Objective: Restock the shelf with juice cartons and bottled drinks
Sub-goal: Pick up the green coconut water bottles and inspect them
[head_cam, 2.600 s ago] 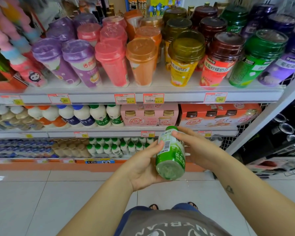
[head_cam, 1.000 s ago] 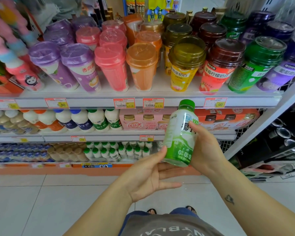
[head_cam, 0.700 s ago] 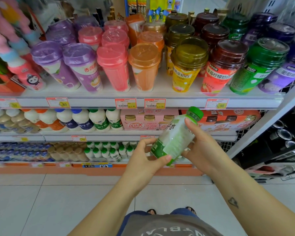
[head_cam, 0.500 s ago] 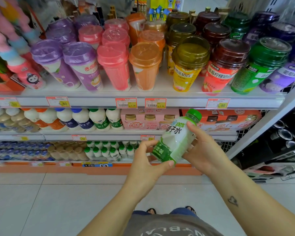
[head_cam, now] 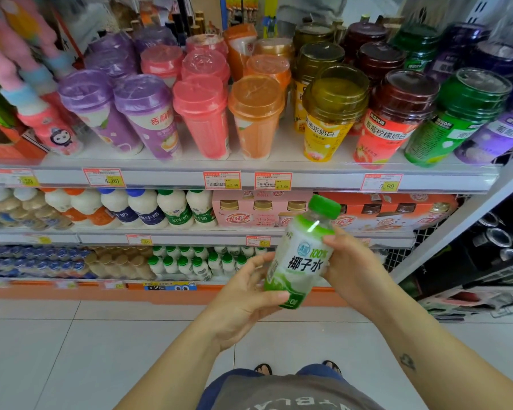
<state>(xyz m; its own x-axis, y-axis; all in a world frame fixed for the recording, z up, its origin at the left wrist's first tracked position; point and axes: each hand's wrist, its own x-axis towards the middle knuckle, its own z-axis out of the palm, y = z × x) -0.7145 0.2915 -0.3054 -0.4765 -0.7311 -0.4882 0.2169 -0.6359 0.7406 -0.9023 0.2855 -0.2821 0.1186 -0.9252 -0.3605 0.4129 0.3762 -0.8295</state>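
Observation:
I hold a green-capped coconut water bottle (head_cam: pixel 301 255) with a white and green label in front of the shelving, nearly upright and tilted slightly right. My left hand (head_cam: pixel 243 300) grips its lower part, thumb under the base and fingers at its left side. My right hand (head_cam: pixel 350 267) wraps the right side and back, with a fingertip at the shoulder. The label faces me.
The top shelf (head_cam: pixel 323 179) carries rows of lidded cup drinks (head_cam: pixel 255 113). The middle shelf holds milk bottles (head_cam: pixel 172 208) and pink (head_cam: pixel 258 213) and orange multipacks (head_cam: pixel 391 214). Small green-capped bottles (head_cam: pixel 190 261) fill the bottom shelf. White tiled floor (head_cam: pixel 71 350) lies below.
The bottle has been turned from base-toward-me to nearly upright with the label facing me. My left hand shifted from open under it to gripping its lower part.

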